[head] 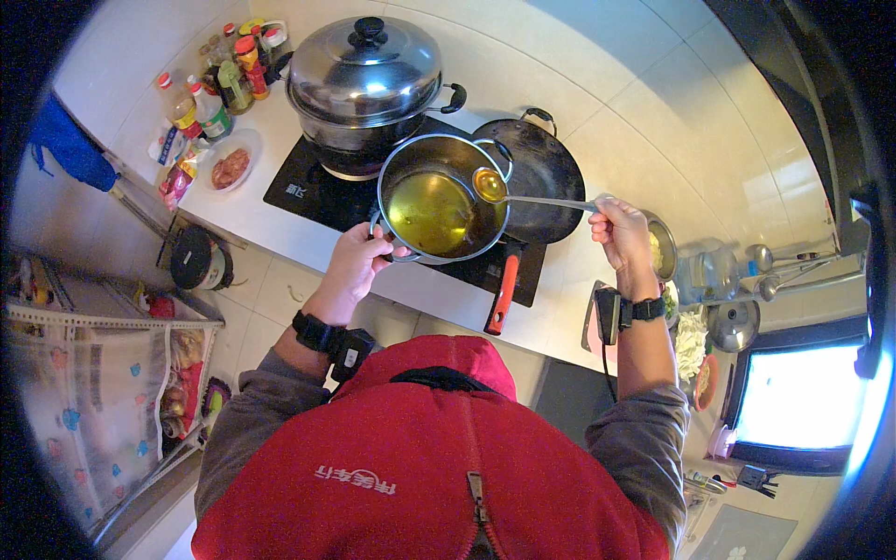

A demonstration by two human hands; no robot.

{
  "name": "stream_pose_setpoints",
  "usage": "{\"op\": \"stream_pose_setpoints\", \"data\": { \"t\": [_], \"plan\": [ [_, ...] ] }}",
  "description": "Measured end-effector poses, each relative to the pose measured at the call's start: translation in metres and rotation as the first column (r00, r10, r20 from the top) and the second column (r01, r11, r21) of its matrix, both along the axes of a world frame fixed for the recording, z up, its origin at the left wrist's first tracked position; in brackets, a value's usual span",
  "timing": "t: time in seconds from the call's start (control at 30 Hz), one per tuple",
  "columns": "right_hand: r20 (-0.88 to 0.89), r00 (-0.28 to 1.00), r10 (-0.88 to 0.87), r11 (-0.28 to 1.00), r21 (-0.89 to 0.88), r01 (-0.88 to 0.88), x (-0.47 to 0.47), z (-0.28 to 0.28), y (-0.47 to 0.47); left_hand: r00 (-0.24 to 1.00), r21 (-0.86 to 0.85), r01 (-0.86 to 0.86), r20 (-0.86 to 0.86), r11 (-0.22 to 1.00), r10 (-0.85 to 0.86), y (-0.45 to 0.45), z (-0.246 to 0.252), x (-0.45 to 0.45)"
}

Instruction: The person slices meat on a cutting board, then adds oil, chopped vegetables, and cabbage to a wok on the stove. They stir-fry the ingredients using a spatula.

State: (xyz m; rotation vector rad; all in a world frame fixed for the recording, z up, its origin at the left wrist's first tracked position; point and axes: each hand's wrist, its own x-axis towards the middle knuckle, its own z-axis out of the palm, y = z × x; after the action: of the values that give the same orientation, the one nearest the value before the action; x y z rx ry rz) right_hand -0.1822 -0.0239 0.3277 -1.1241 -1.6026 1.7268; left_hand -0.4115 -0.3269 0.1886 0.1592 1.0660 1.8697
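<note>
My left hand (pixel 360 262) grips the near side handle of a two-handled metal pot (pixel 428 210). Clear yellow liquid, seemingly oil, covers the pot's bottom. In my right hand (pixel 621 234) is the handle of a metal ladle (pixel 490 185); its bowl holds golden liquid and hangs over the pot's right inner side. Just behind the pot, a dark wok (pixel 549 178) with a red handle (pixel 502 294) sits on the right of the black cooktop (pixel 283 185). The pot hides part of the wok. Whether the pot touches the cooktop I cannot tell.
A large lidded steamer pot (pixel 364 84) stands on the left burner. A bowl of raw meat (pixel 231 168) and several seasoning bottles (pixel 210 105) are at the left. On the right are a metal bowl (pixel 661 245), a water jug (pixel 708 273) and a pot lid (pixel 733 326).
</note>
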Motion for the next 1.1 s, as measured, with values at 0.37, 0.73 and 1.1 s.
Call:
{"op": "stream_pose_setpoints", "data": {
  "t": [0.37, 0.73, 1.1],
  "plan": [
    [-0.041, 0.989, -0.139, 0.987, 0.076, 0.142, 0.019, -0.007, 0.038, 0.998, 0.027, -0.058, -0.023, 0.998, 0.059, -0.018, -0.008, 0.000],
    [0.283, 0.958, -0.051, 0.959, 0.283, -0.032, -0.026, -0.117, 0.069, 0.996, -0.014, -0.089, -0.008, 0.996, 0.088, -0.055, -0.014, 0.004],
    [0.457, 0.799, -0.391, 0.159, 0.888, -0.431, -0.024, -0.135, 0.103, 0.995, -0.072, -0.099, 0.002, 0.992, 0.099, -0.068, -0.005, 0.006]
  ]
}}
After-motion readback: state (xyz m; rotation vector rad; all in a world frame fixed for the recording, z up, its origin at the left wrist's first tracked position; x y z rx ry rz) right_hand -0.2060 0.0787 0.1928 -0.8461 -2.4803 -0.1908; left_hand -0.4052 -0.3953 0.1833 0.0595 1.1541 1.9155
